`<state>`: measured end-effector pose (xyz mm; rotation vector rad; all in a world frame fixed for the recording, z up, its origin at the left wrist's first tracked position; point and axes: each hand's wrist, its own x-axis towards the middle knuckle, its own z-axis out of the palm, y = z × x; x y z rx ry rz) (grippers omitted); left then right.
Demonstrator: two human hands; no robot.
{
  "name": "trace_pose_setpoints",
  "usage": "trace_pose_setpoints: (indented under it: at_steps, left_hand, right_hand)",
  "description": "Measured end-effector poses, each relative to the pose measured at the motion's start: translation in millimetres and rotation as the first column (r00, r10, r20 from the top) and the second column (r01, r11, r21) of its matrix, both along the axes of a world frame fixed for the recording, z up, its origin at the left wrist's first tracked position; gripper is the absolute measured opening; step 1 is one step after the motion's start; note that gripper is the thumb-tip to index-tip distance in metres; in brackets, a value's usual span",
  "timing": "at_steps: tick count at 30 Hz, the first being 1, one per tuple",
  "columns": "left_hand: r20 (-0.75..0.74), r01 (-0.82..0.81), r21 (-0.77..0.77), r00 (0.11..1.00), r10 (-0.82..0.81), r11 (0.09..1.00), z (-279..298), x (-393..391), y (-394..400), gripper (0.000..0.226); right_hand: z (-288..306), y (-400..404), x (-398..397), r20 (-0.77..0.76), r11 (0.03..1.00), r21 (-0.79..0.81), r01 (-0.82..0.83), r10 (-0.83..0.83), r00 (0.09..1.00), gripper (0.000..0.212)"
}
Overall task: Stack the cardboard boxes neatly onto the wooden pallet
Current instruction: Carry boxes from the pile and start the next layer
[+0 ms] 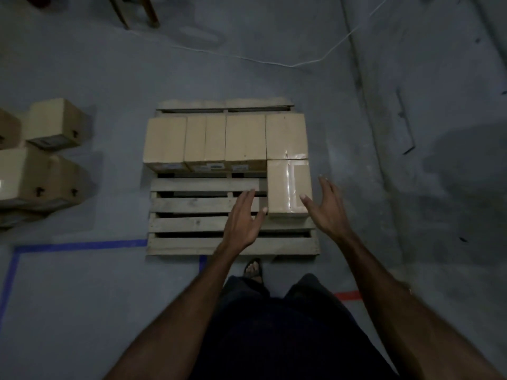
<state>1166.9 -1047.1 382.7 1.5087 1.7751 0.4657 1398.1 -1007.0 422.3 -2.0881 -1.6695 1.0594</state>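
Note:
A wooden pallet point(203, 224) lies on the grey floor in front of me. Several cardboard boxes point(225, 139) stand in a row along its far half. One more taped cardboard box point(285, 187) sits at the near right, behind the row's rightmost box. My left hand point(242, 218) hovers over the slats just left of that box, fingers straight and spread. My right hand point(327, 208) is at the box's right side, fingers straight, thumb near its top edge. Neither hand grips anything.
Several more cardboard boxes point(46, 152) wait on the floor at the left. Blue tape point(79, 245) marks the floor left of the pallet, red tape point(348, 295) at the right. A white cable point(274, 63) runs across the floor beyond. My sandalled foot point(253, 267) stands at the pallet's near edge.

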Motion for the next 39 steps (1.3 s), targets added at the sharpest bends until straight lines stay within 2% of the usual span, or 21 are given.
trace_pose_setpoints:
  at_steps: [4,9,14,18,22,30,34,39]
  left_hand:
    - [0.026,-0.063,-0.023,0.998,0.063,0.998,-0.5,-11.9,-17.1,0.071]
    - [0.041,-0.187,0.032,0.982,0.185,0.982,17.4,-17.2,-9.7,0.069]
    - [0.068,-0.394,0.057,0.918,0.390,0.917,33.5,-23.5,-10.5,0.070]
    - [0.101,-0.576,0.083,0.817,0.568,0.813,47.6,-36.9,-33.4,0.070]
    - [0.136,-0.722,0.081,0.691,0.710,0.687,58.5,-60.9,-72.1,0.071]
    - [0.135,-0.911,0.084,0.412,0.901,0.404,73.1,-134.7,-152.8,0.068]
    - [0.129,-0.932,0.076,0.361,0.924,0.353,67.2,-188.0,-192.6,0.068]
    - [0.097,-0.935,0.059,0.354,0.930,0.350,63.7,-271.7,-248.9,0.068]
  right_hand:
    - [-1.9,-7.8,2.8,-0.007,0.998,-0.041,-0.037,0.037,0.999,0.084]
    - [0.4,10.4,2.7,-0.078,0.992,-0.027,-0.126,0.124,0.989,0.086]
    - [2.9,38.6,-18.1,-0.090,0.957,0.004,-0.291,0.290,0.953,0.085]
    - [8.2,53.1,-60.5,-0.099,0.881,0.014,-0.473,0.472,0.876,0.085]
    - [12.0,49.4,-119.6,-0.133,0.765,0.033,-0.643,0.641,0.756,0.086]
    - [23.8,1.8,-248.7,-0.136,0.528,0.083,-0.845,0.846,0.515,0.086]
    - [23.9,-27.7,-327.2,-0.175,0.457,0.083,-0.886,0.882,0.438,0.086]
    - [22.1,-71.0,-427.4,-0.207,0.428,0.078,-0.901,0.891,0.405,0.084]
